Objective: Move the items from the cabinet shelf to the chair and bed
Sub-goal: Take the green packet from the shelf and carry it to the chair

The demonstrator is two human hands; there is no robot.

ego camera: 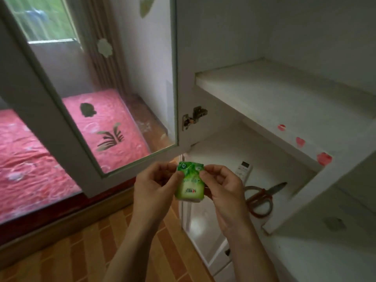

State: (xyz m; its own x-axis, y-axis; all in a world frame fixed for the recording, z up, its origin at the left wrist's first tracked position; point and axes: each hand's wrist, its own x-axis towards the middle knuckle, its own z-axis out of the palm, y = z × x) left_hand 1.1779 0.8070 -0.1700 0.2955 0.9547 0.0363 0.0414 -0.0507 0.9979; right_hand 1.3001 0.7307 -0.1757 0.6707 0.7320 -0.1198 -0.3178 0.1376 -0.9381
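The left hand [151,186] and the right hand [221,190] each pinch an upper corner of one green packet [190,186] held in front of the open cabinet [184,58], whose lower shelf [274,165] carries one white remote [243,171] and one pair of red-handled scissors [262,197].

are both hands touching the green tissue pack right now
Touching. The head view shows the left hand and the right hand each pinching an upper corner of the green tissue pack between thumb and fingers.
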